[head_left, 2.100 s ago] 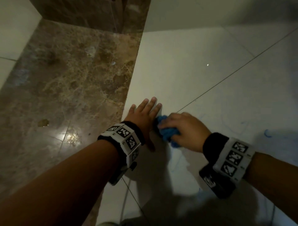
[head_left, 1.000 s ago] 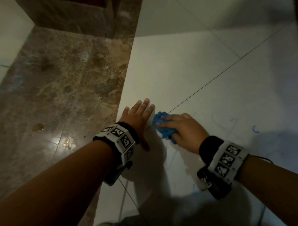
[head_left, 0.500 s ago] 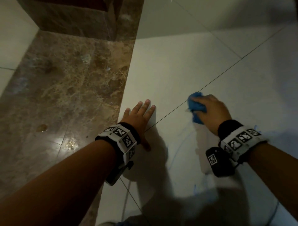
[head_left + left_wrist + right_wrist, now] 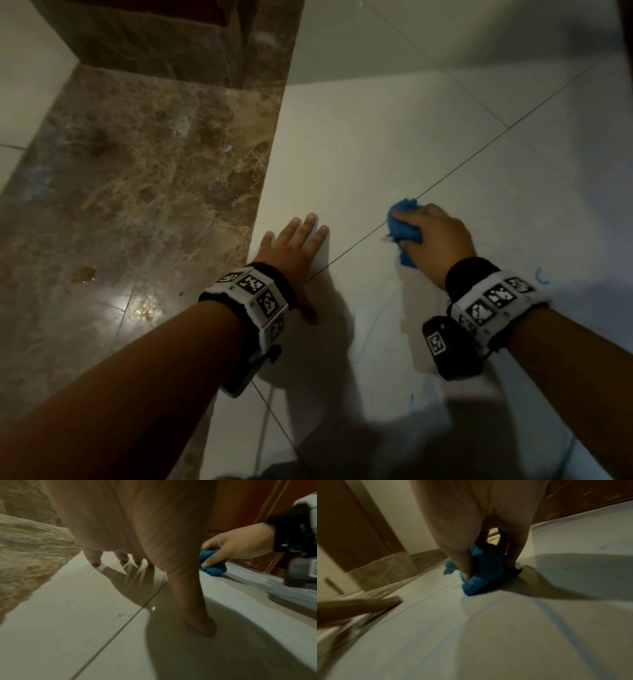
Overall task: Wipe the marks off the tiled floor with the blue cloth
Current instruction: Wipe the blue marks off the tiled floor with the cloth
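Blue cloth bunched in right hand; left hand flat; streaks clearest wrist-side.

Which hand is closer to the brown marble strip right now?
Left. The left hand rests flat on white tile right beside the marble strip; the right hand, gripping the blue cloth, is farther away.

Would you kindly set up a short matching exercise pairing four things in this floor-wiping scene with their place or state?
Things:
1. left hand
2. right hand
3. blue cloth
4. curved blue mark

States:
A. bunched up on the grout line
B. flat on the white tile, fingers spread
C. unwiped, beside the right wrist
D. gripping the cloth

Pairs: 1-B, 2-D, 3-A, 4-C
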{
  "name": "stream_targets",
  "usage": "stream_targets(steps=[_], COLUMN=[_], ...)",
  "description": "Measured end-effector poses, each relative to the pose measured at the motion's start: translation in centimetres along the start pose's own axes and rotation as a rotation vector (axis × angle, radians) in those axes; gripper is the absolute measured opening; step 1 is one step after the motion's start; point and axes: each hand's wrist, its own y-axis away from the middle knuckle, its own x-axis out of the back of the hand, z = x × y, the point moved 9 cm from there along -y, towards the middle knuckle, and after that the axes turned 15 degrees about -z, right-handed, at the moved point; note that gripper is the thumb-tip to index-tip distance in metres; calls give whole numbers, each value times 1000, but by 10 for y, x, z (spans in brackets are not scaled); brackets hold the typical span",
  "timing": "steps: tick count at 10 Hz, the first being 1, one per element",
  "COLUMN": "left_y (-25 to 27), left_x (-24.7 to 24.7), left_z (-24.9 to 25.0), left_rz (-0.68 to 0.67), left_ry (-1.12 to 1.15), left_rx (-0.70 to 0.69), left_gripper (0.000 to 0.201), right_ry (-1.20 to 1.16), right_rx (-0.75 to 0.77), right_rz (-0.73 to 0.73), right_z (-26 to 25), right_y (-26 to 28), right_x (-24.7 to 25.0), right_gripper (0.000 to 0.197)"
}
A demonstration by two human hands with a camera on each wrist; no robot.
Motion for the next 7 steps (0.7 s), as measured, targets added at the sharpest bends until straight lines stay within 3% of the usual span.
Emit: stream_targets(steps=[1, 2, 3, 4, 5, 6, 7], left_y=[-1, 0, 0, 1, 1, 1, 3], left_x=[-1, -2, -1, 0, 0, -1, -2], left_z=[0, -1, -1, 0, 0, 1, 0], left_rz=[-3, -1, 6, -2, -9, -18, -22], left_ry=[6, 7, 8, -2, -16, -44, -37], left_rx=[-1, -1, -3, 2, 13, 28, 18], left_gripper=[144, 145, 146, 145, 144, 142, 141], right_ry=[79, -91, -134, -62, 35, 293, 44], right_rx=[207, 201, -35, -17, 179, 318, 288], right_rz=[-217, -211, 38, 17, -186, -402, -316], right_z=[-42, -30, 15, -5, -58, -84, -63], right_y=[16, 11, 0, 5, 23, 37, 16], right_x=[-40, -29, 9, -1, -47, -83, -56], right_gripper=[55, 51, 46, 48, 52, 54, 55])
